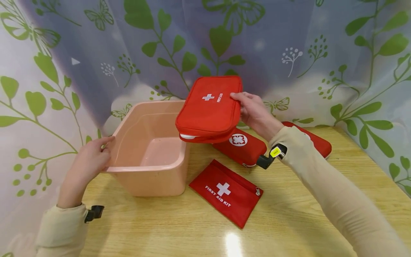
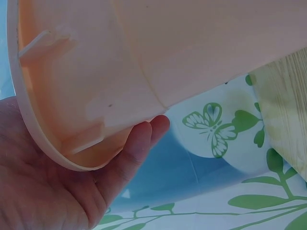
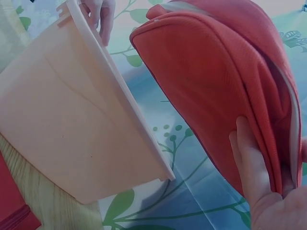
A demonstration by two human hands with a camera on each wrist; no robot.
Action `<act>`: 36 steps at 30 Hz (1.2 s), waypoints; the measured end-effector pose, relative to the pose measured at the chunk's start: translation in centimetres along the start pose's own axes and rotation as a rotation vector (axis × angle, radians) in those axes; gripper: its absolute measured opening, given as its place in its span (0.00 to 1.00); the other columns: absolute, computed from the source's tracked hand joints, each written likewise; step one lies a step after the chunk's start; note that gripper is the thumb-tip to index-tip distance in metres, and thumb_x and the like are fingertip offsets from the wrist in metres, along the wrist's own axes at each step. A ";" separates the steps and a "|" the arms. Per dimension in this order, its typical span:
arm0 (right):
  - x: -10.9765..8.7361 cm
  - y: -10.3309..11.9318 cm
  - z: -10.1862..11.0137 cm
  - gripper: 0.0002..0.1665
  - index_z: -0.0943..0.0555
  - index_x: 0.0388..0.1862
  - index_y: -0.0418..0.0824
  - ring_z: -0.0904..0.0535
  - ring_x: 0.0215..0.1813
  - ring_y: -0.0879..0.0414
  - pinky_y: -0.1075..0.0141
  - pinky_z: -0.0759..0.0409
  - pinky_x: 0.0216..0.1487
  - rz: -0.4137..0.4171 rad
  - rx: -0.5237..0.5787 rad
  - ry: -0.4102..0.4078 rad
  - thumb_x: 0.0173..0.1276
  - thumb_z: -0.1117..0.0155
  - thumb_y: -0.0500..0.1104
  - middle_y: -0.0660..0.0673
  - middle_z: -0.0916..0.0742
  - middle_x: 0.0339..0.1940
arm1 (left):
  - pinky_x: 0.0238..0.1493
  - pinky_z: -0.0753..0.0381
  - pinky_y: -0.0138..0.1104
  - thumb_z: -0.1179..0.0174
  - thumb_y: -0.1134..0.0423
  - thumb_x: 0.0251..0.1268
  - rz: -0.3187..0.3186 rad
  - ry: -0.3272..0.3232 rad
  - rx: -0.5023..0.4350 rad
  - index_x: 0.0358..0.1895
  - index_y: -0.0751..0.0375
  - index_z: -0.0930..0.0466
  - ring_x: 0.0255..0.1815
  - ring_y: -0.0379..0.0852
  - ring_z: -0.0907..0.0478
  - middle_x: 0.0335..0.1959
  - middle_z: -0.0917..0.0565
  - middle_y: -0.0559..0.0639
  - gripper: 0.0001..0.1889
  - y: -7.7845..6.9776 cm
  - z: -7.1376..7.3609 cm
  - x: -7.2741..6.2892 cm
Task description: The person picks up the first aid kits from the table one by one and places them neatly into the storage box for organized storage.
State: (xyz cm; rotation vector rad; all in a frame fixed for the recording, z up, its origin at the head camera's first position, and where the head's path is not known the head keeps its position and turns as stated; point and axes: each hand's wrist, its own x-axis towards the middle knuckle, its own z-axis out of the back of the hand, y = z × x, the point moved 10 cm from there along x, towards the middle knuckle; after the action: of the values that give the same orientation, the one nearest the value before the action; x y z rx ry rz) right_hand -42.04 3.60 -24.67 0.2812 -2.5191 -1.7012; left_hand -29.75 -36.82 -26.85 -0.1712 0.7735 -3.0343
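A pink plastic bin (image 1: pixel 154 182) stands on the table, its inside bare where it shows. My left hand (image 1: pixel 86 160) grips its rim at the left corner; in the left wrist view the fingers (image 2: pixel 139 141) curl round the lip. Held up beside the bin's right edge is a red first aid bag (image 1: pixel 208 116) with a white cross. My right hand (image 1: pixel 255 112) pinches its right side, thumb on top and fingers (image 3: pixel 252 160) underneath. White shows along the bag's side seam in the right wrist view.
A flat red first aid kit pouch (image 1: pixel 231 191) lies right of the bin. Behind it, partly covered by the raised bag, is a red zip case (image 1: pixel 253 150) with a white emblem. Another red case (image 1: pixel 318 142) lies behind my right forearm. A leaf-patterned curtain (image 1: pixel 269 46) hangs behind the table.
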 end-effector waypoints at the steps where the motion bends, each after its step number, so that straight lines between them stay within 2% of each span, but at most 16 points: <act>1: 0.0 0.0 -0.1 0.11 0.22 0.46 0.38 0.15 0.33 0.56 0.68 0.18 0.31 0.000 0.009 -0.001 0.70 0.37 0.42 0.45 0.14 0.39 | 0.14 0.37 0.37 0.63 0.69 0.67 0.000 0.000 0.000 0.73 0.70 0.39 0.10 0.44 0.41 0.14 0.32 0.50 0.30 0.0 0.0 0.0; 5: 0.2 -0.2 -0.7 0.08 0.22 0.42 0.38 0.16 0.31 0.56 0.68 0.19 0.28 -0.003 0.024 0.002 0.69 0.36 0.41 0.45 0.14 0.36 | 0.14 0.36 0.37 0.62 0.69 0.67 -0.001 -0.005 0.000 0.73 0.71 0.39 0.10 0.44 0.41 0.14 0.31 0.50 0.29 0.1 0.0 0.0; 9: 0.3 -0.4 -1.4 0.08 0.23 0.41 0.38 0.15 0.32 0.55 0.66 0.18 0.29 -0.001 0.025 0.012 0.70 0.37 0.42 0.44 0.15 0.38 | 0.14 0.37 0.37 0.62 0.70 0.66 -0.011 -0.020 0.012 0.72 0.72 0.37 0.10 0.45 0.41 0.14 0.32 0.50 0.29 0.0 0.1 0.0; 17: 0.6 -0.9 -2.6 0.12 0.23 0.47 0.37 0.15 0.35 0.53 0.64 0.17 0.33 -0.002 0.010 0.054 0.71 0.38 0.44 0.41 0.16 0.44 | 0.13 0.38 0.37 0.63 0.70 0.66 -0.011 -0.019 0.012 0.72 0.72 0.38 0.09 0.44 0.42 0.11 0.35 0.48 0.30 0.1 0.0 0.2; 26: 1.0 -1.9 -3.4 0.08 0.24 0.33 0.38 0.17 0.26 0.56 0.63 0.17 0.27 0.000 0.048 0.032 0.70 0.37 0.41 0.43 0.14 0.33 | 0.13 0.38 0.37 0.62 0.70 0.66 -0.012 -0.011 0.020 0.72 0.73 0.38 0.10 0.44 0.42 0.14 0.33 0.50 0.29 0.1 -0.1 0.0; 34: 1.3 -2.5 -4.6 0.08 0.24 0.37 0.37 0.14 0.33 0.52 0.62 0.16 0.30 0.003 0.043 0.048 0.70 0.37 0.41 0.41 0.15 0.40 | 0.14 0.38 0.37 0.62 0.70 0.66 -0.026 -0.028 0.033 0.71 0.73 0.37 0.10 0.44 0.42 0.21 0.28 0.54 0.29 -0.3 0.1 0.1; 36: 1.3 -2.7 -4.9 0.08 0.24 0.37 0.37 0.14 0.33 0.52 0.63 0.16 0.30 -0.002 0.044 0.054 0.70 0.37 0.41 0.41 0.15 0.39 | 0.14 0.37 0.37 0.62 0.70 0.66 -0.023 -0.027 0.033 0.71 0.73 0.37 0.10 0.45 0.42 0.20 0.29 0.54 0.29 -0.3 0.1 0.0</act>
State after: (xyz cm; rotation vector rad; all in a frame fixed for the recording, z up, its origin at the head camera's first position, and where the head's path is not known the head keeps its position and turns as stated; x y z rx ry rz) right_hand -42.18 -2.13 -25.39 0.3283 -2.5201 -1.6179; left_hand -29.77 -36.64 -26.58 -0.2220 0.7238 -3.0576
